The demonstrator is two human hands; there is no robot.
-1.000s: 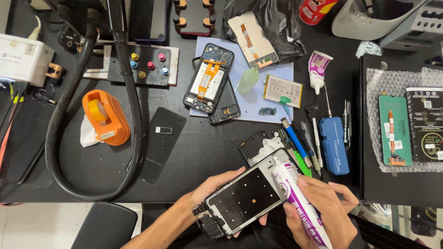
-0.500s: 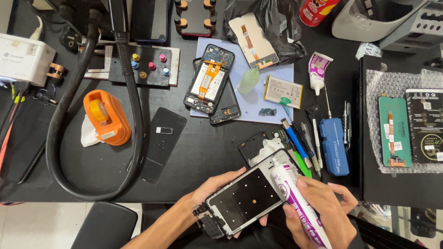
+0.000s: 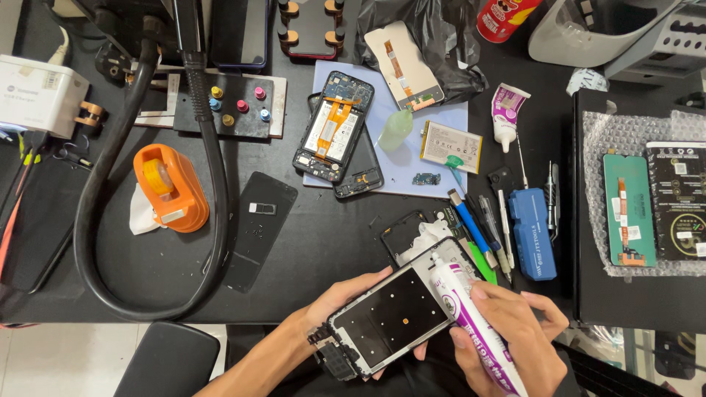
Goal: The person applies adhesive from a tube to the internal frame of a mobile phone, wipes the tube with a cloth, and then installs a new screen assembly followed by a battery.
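Looking down from the head, the left hand [image 3: 334, 309] has its grip pinching a dark phone frame [image 3: 393, 316] low over the black table [image 3: 323, 254], while the right hand [image 3: 515, 334] squeezes a white and purple glue tube [image 3: 471, 323] whose tip touches the frame's top edge.

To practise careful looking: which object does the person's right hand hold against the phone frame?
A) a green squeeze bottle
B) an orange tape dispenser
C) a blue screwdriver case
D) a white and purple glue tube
D: the right hand grips a white and purple glue tube, its tip at the edge of the phone frame held by the left hand.
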